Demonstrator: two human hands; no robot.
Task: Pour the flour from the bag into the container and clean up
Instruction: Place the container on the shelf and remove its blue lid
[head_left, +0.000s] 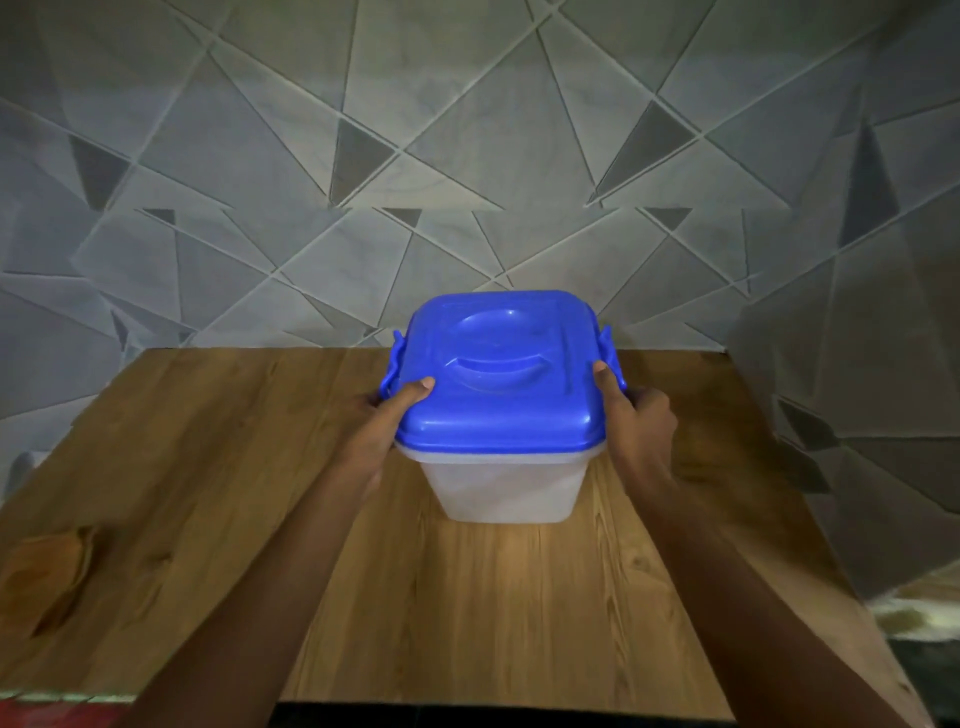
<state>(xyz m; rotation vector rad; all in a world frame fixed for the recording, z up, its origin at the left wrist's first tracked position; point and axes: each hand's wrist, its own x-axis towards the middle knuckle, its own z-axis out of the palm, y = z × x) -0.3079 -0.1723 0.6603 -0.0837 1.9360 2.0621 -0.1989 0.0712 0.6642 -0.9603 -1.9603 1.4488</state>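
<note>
1. Nearest, two bare forearms reach forward over a wooden table (467, 613), one from the lower left and one from the lower right.
2. The table top is brown with a plain grain, and a dark knot (57, 561) shows in the wood near its left edge.
3. The left hand (382, 421) grips the container (506, 486) at its left side. The thumb lies on top of the lid's front left corner, and the fingers curl round the side, where they are mostly hidden.
4. The right hand (641, 421) grips the container's right side in the same manner. Its thumb presses on the lid's right edge, and its fingers wrap round the side just below the clip.
5. The container stands upright on the table, about midway across and towards the back, between the two hands. Its body is cloudy white plastic, narrower at the base. What is inside cannot be told through the wall.
6. A blue lid (498, 374) sits on the container and covers its whole mouth. It has a round dished centre with a moulded grip.
7. A blue clip sticks out on each side of the lid, the left clip (392, 366) just above the left hand and the right clip (607, 351) just above the right thumb.
8. Behind the table rises a grey wall (467, 156) patterned with raised lines and triangles.
</note>
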